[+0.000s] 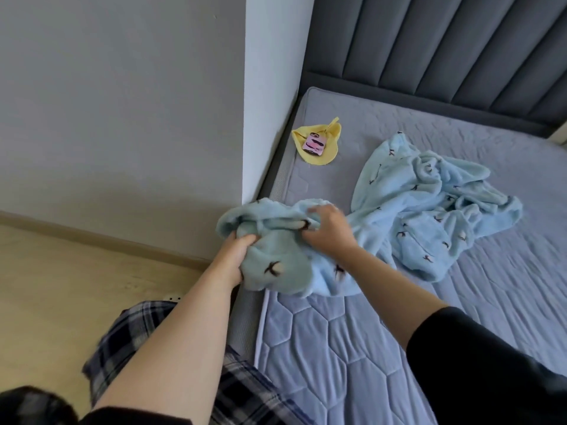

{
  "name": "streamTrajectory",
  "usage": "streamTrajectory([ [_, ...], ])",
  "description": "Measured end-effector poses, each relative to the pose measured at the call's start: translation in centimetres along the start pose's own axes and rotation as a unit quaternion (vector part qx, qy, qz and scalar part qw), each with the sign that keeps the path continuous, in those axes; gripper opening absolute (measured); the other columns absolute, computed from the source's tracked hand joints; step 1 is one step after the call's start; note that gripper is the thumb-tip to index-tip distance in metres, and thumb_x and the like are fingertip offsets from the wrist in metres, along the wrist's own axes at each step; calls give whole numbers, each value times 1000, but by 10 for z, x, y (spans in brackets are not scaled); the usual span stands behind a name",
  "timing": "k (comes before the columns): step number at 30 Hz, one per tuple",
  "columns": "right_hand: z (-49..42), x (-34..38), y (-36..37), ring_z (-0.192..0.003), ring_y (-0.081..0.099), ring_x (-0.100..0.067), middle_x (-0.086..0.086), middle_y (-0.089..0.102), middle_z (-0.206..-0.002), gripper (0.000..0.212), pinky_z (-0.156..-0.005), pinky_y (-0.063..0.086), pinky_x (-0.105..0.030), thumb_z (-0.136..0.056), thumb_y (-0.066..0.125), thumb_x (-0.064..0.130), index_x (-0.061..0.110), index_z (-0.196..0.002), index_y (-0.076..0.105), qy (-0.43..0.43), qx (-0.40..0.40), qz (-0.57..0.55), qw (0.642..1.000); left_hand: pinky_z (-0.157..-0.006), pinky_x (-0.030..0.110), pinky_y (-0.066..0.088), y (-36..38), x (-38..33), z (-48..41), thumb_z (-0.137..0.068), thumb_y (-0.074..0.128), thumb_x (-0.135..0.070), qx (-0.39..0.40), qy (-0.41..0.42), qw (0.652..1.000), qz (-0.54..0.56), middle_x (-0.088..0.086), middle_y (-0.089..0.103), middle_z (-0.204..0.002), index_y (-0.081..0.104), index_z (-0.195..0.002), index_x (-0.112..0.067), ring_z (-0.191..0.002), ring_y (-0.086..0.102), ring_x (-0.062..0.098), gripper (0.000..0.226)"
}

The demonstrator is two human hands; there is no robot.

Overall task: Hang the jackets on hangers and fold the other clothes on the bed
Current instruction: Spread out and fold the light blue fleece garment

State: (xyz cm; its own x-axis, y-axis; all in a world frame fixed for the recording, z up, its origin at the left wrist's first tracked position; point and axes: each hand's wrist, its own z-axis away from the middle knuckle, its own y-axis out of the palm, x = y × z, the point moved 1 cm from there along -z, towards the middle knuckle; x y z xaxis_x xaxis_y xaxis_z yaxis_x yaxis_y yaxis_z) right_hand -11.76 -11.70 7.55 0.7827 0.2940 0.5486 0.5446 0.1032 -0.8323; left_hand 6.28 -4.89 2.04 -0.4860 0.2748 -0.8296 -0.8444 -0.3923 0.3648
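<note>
**Both hands dug into the blue fleece at the mattress edge**

Here we are at the mattress (337, 348), quilted grey, and both hands are on the blue fleece garment (414, 204). The left hand (236, 256) is at the mattress's left edge. Its fingers are curled deep into a bunched end of the fleece, gripping a fistful. Just beside it, a little further in over the mattress, the right hand (328, 231) is knuckles up, fingers curled and clutching a fold of the same bunch. Its fingertips are blurred, so exactly how they pinch is hard to tell. The two hands are close, with a hump of fleece between them, and that hump bulges past the mattress's side edge.

From the bunch, the garment runs away from the hands toward the middle of the mattress. The greater part lies there crumpled in loose folds, pale blue with small dark motifs scattered over it. Jacket or something else? The crumple doesn't show it.

Up the mattress's left side, well apart from the hands, a yellow cloth piece (319, 157) lies flat with a pink tag (313, 144) on top. A padded grey headboard (445, 50) stands along the mattress's far end, and a white wall corner (270, 87) sits hard against its left side. Off the mattress to the left there is pale wooden floor (61, 271) and plaid trousers (129, 342). A black sleeve (475, 363) crosses the mattress's near right part.
</note>
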Motion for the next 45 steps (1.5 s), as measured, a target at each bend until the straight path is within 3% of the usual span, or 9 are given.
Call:
streamTrajectory([
  [6,7,-82,-12,-108,52,-26,-14,51,-127,56,-89,46,-36,-83,62,39,6,-123,42,388,1,-76,919,-66,32,49,-15,0,11,-82,64,-15,-112,-25,972,-205,14,67,-90,63,-100,-9,-80,64,29,19],
  [11,0,-47,-15,-88,58,-25,-9,63,-89,18,-73,51,-33,-77,59,4,6,-94,63,186,-5,-209,960,-61,30,43,-8,-1,5,-93,53,-29,-131,26,982,-136,1,61,-88,56,-106,-18,-77,59,19,18],
  [17,9,22,-21,-75,64,-1,14,69,-75,24,-68,50,-18,-66,67,10,32,-74,73,-48,404,-174,897,-64,31,51,-8,-1,4,-95,41,-55,-64,-10,998,21,0,68,-86,60,-90,-21,-73,66,16,39],
  [21,-6,1,-7,-110,53,-13,2,57,-118,51,-94,45,-34,-76,70,33,24,-124,58,91,-34,-141,985,-73,38,54,-14,-2,6,-87,52,-59,-70,-51,996,28,14,73,-94,68,-99,-13,-85,69,28,50],
  [27,18,-14,30,-79,69,-15,-6,71,-93,32,-58,55,-24,-81,70,9,11,-111,62,193,179,-358,896,-85,44,53,-9,3,8,-84,70,-34,-2,-45,998,-52,8,66,-114,49,-132,-22,-101,65,27,54],
  [35,-6,-26,-30,-77,68,-20,-7,69,-90,23,-71,58,-31,-96,46,27,12,-101,62,245,-78,-739,622,-71,36,58,-28,-22,15,-98,31,-23,29,113,926,360,12,73,-87,75,-83,-7,-84,70,27,49],
  [40,-13,-56,-38,-122,45,-29,-14,40,-139,47,-99,42,-40,-87,52,8,11,-133,41,360,-264,-246,860,-80,33,48,-5,-11,22,-80,46,-3,66,16,987,-147,14,65,-100,68,-96,-9,-103,57,28,27],
  [43,-12,-41,-19,-136,27,-29,-10,28,-150,61,-111,27,-41,-86,57,15,15,-143,34,143,-256,-144,945,-99,29,35,8,20,29,-92,53,-11,216,-131,758,-601,16,45,-139,45,-136,-5,-129,42,29,45],
  [45,-15,-31,2,-141,21,-31,-11,21,-155,69,-115,20,-48,-85,62,25,22,-146,30,45,-142,-29,988,-102,28,31,13,24,30,-101,42,-16,215,-151,716,-647,14,32,-149,30,-145,-5,-135,33,29,47],
])
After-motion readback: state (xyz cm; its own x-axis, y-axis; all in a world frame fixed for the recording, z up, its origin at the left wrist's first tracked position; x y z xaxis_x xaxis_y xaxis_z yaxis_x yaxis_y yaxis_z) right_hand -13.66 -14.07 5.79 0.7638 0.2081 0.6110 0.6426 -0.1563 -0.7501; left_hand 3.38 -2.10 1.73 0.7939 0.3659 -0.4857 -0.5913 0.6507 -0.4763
